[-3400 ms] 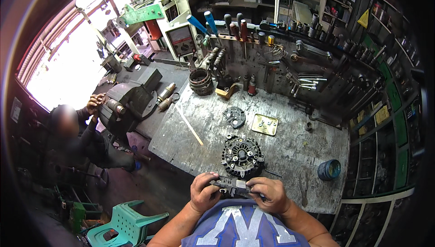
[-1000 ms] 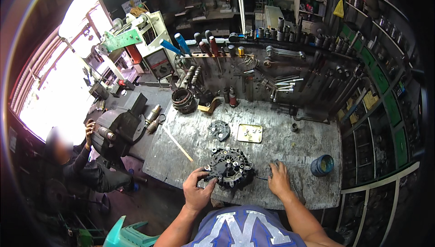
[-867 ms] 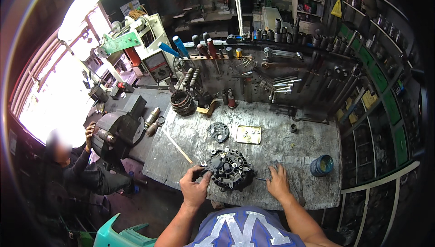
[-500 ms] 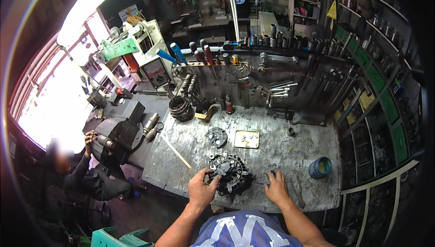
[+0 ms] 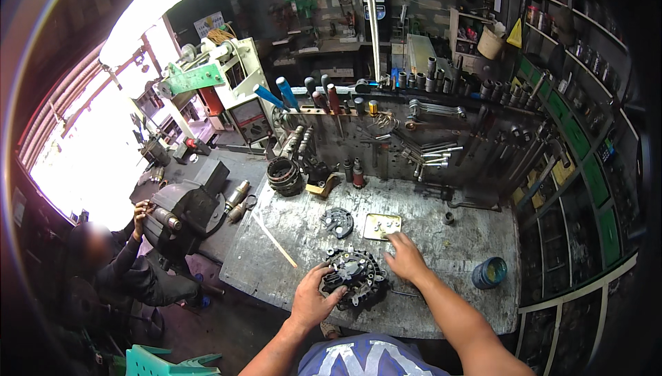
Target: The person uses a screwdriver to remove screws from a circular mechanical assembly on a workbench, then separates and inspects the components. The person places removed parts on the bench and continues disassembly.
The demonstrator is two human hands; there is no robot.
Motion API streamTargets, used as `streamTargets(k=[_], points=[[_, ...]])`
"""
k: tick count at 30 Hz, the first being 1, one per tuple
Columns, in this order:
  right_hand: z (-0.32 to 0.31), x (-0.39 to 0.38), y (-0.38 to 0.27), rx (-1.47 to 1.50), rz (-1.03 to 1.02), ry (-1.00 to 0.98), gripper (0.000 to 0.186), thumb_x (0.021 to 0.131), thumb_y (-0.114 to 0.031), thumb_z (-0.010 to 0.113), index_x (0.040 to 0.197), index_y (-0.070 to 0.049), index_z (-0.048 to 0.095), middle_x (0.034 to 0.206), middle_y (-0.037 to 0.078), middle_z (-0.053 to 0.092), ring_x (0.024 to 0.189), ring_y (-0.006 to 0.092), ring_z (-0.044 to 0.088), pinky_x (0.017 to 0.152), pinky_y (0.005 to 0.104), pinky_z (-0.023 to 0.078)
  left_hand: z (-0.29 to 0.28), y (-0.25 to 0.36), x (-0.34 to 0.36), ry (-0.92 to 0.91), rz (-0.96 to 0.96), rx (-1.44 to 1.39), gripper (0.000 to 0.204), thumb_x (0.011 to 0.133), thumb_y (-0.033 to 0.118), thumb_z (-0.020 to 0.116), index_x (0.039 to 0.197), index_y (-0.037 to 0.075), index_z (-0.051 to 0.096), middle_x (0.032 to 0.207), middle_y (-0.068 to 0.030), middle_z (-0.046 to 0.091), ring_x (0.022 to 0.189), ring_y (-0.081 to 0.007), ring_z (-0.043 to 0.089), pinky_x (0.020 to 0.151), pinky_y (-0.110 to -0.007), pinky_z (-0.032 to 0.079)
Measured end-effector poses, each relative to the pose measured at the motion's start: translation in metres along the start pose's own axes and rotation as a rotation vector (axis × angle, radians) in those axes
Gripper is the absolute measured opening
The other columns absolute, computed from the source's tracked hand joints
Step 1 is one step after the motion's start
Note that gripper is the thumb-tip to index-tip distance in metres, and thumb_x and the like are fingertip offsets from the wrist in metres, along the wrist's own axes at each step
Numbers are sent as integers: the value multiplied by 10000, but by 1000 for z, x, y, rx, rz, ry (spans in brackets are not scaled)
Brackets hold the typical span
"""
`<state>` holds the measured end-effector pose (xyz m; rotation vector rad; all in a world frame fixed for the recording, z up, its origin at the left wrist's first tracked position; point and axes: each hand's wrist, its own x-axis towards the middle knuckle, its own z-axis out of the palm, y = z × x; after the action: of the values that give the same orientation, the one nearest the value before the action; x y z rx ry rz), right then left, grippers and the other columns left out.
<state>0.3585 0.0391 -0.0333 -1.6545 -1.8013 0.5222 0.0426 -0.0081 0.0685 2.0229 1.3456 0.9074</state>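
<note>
My left hand (image 5: 314, 298) grips an alternator (image 5: 365, 276) at the near edge of the workbench, thumb and fingers around the black piece on its top. My right hand (image 5: 407, 257) reaches over a small pale yellow tray (image 5: 374, 232) that holds several small metal parts. Its thumb stands apart from the fingers, and the fingertips are at the tray's near right corner. Beside my right forearm lies a thin metal shaft (image 5: 405, 293), its other end hidden under the arm. Beyond the alternator rests a dark, round, slotted cover (image 5: 337, 223).
A blue can (image 5: 489, 273) stands at the bench's right. A pale stick (image 5: 276, 240) lies to the left; a ring-shaped stator (image 5: 284, 176) is farther back. Tools hang along the rear panel (image 5: 386, 155). At left, another person (image 5: 131, 265) sits by a big vise (image 5: 186, 210).
My right hand has let go of the thin-shafted tool and moved forward to the tray. My left hand stays on the alternator. The whole view has shifted slightly.
</note>
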Motion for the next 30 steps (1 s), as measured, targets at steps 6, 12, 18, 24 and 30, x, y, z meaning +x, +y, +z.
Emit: streamTargets(k=[6,12,18,24,30], points=[[53,122,-27,-180,-68,-357,808,980,-370,858,1670,-117,523,1662,312,504,1535,497,526,1271,544,471,-9,-1,-5,-3,30,-65,683,860,226,977,1441,17,685,1569,-260,662,1435,-445,662,1198,-493,540],[105,179,-45,-389,-101,-580,1144,811,-587,967,1740,-174,442,1707,397,396,1545,581,481,1281,586,446,-32,-36,-33,69,-96,-57,740,811,175,987,1463,19,673,1582,-257,658,1451,-448,656,1211,-501,535],[104,195,-43,-348,-69,-542,956,837,-436,935,1648,-119,540,1610,364,500,1493,540,538,1227,594,503,-56,-86,-65,131,-272,-65,722,819,149,967,1459,7,664,1558,-251,672,1404,-435,683,1115,-496,583],[8,159,-13,-7,243,-111,939,837,-426,955,1611,-60,571,1612,292,567,1518,468,558,1284,504,481,-57,-98,-58,46,-277,-119,741,819,166,964,1473,5,654,1559,-268,665,1423,-449,668,1160,-511,560],[-50,54,21,30,301,26,968,830,-361,974,1606,18,537,1574,273,613,1453,393,628,1243,453,501,-43,-56,-8,-116,60,-151,822,765,286,1036,1471,50,686,1633,-254,613,1447,-449,652,1203,-519,534]])
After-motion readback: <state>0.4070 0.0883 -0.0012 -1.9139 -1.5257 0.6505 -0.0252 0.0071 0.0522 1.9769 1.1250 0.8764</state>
